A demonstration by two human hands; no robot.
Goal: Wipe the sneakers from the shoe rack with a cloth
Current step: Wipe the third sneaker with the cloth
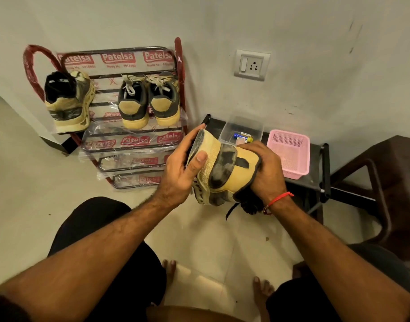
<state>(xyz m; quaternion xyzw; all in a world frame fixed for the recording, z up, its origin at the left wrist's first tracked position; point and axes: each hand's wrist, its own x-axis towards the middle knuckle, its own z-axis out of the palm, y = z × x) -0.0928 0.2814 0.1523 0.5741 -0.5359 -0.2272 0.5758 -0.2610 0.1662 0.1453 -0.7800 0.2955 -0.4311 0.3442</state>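
Observation:
I hold a yellow and grey sneaker in front of me, heel toward the camera and sole turned to the left. My left hand grips its sole, thumb across the rim. My right hand curls around the upper on the right. A dark bit of fabric or lace hangs below my right hand; whether it is the cloth I cannot tell. On the red metal shoe rack sit a matching single sneaker at the left and a pair of grey and yellow sneakers.
A low black stand at the right carries a clear plastic box with small items and a pink basket. A brown plastic chair stands far right. A wall socket is above. My knees and bare feet are below.

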